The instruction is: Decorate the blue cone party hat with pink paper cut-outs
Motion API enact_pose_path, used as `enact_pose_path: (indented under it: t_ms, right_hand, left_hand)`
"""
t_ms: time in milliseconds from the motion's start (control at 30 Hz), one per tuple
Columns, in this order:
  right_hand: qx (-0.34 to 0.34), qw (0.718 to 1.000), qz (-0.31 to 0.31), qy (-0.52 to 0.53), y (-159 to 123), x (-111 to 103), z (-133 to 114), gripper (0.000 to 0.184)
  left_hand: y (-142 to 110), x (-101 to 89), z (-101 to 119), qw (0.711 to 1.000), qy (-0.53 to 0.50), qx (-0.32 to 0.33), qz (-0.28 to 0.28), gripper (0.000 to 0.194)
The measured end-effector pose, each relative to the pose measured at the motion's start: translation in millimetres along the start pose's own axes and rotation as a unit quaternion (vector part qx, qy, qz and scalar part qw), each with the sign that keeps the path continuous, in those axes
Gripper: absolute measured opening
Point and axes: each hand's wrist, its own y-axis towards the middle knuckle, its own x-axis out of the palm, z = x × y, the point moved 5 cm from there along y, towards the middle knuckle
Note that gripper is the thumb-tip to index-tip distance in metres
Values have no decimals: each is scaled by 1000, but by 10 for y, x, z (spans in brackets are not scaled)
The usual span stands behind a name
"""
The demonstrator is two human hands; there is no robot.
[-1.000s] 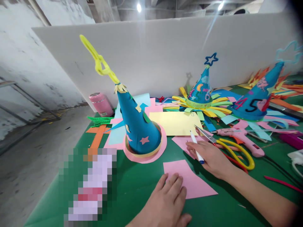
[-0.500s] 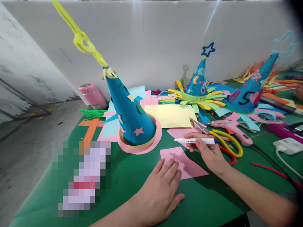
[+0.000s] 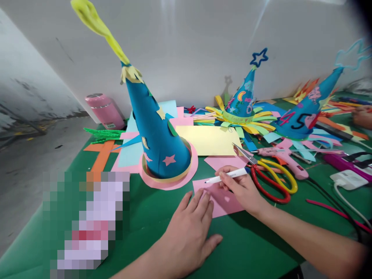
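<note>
My right hand (image 3: 236,188) grips a white marker pen (image 3: 226,176) whose tip points left, over the upper left part of a pink paper sheet (image 3: 223,203). Flat on the green table, my left hand (image 3: 193,224) has its fingers stretched out, fingertips on the sheet's left edge. Beyond it stands a blue paper cone hat (image 3: 159,135) with stars, a pink brim and a yellow pipe-cleaner loop on top. Scissors (image 3: 271,182) with red and yellow handles lie just right of my right hand. Whether the pen tip touches the paper I cannot tell.
A pink glue gun (image 3: 287,159) lies behind the scissors, its cord running right. Two more decorated cone hats (image 3: 242,99) stand farther back. At left are a pink bottle (image 3: 106,112) and green pipe cleaners (image 3: 101,135). Another person's hand (image 3: 363,117) shows at the right edge.
My right hand has moved left and the pen, now tilted, is over the pink sheet. The view has shifted slightly. My left hand still lies flat at the sheet's edge.
</note>
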Motion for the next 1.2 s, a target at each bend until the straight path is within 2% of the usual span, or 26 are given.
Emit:
enact_pose_path:
  t_ms: [267, 467, 633, 1000, 1200]
  right_hand:
    - [22, 1000, -11, -13, 100, -21, 113, 21]
    - [10, 999, -24, -37, 58, 8, 83, 19]
    - [6, 998, -20, -53, 79, 15, 68, 18]
    - [28, 999, -24, -13, 38, 34, 85, 24]
    - [12, 999, -23, -43, 2, 72, -7, 27]
  left_hand:
    - [4, -5, -33, 1000, 10, 1, 21, 53]
    - [-12, 20, -88, 997, 43, -36, 62, 49]
    - [-39, 88, -119, 992, 56, -35, 111, 47]
    - [-72, 345, -245, 966, 126, 21, 223, 48]
    - [-84, 440, -302, 955, 170, 33, 242, 48]
